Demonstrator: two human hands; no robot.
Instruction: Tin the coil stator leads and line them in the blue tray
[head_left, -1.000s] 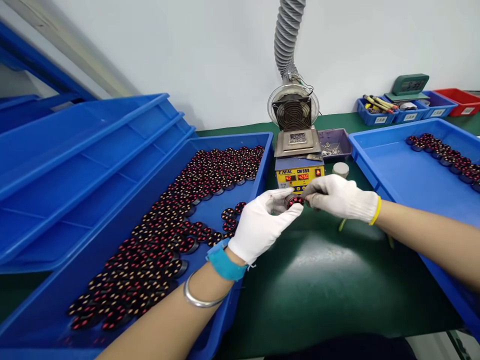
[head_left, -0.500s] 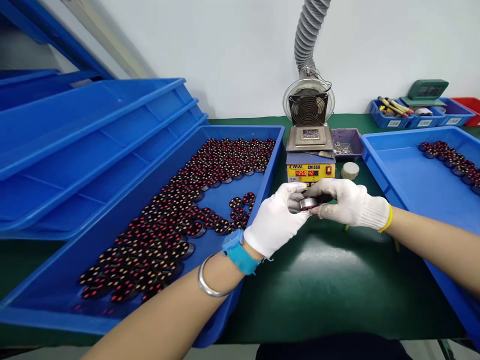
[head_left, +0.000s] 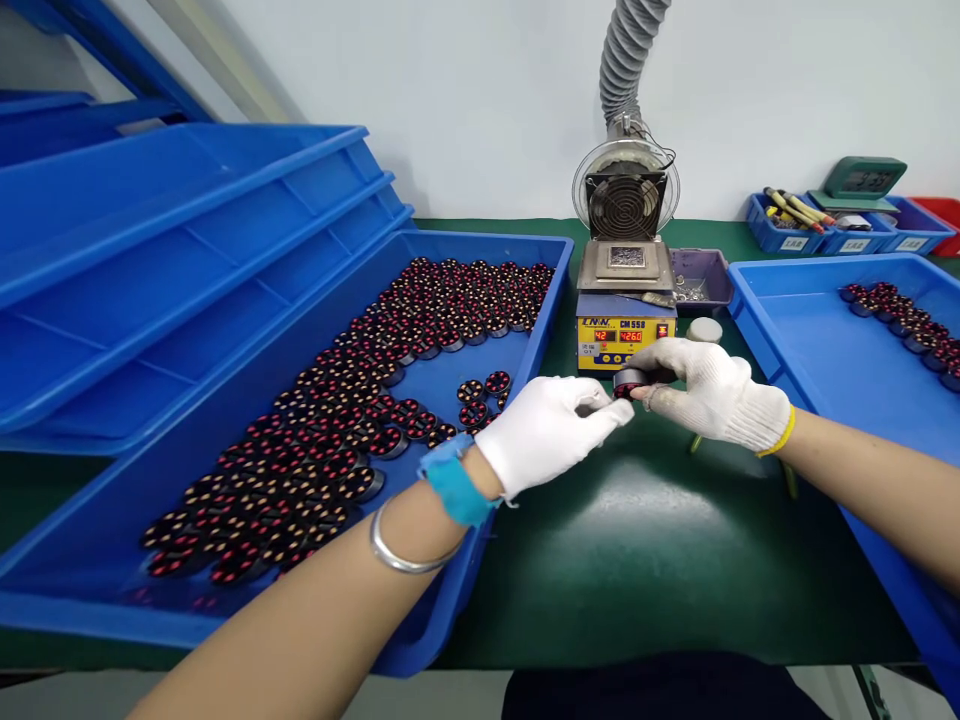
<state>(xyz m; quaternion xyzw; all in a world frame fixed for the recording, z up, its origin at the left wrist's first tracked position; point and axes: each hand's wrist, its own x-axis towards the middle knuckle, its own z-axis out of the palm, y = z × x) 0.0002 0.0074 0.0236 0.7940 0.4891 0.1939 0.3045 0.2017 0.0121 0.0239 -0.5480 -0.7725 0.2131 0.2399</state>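
In front of the soldering pot, my right hand (head_left: 709,390) in a white knit glove with darkened fingertips grips a small round black part (head_left: 628,382) with a silvery side and red marks on its face. My left hand (head_left: 551,430), also gloved in white, is just left of that part, fingers bent and a gap between thumb and forefinger. Its fingertips reach close to the part; whether they touch it I cannot tell. The soldering pot (head_left: 624,330) has a yellow front with red digits and a metal plate with a square opening on top.
A blue tray (head_left: 559,300) on the left holds many round parts (head_left: 390,410). Stacked blue trays (head_left: 187,270) lean beyond it. Another tray (head_left: 795,320) on the right holds several parts. Behind stand a fan (head_left: 626,207) with a grey hose, a purple bin (head_left: 720,270) and a white lidded jar (head_left: 705,331).
My left hand has drawn back a little to the left and down from the round part, which stays in my right hand. The view has shifted slightly.
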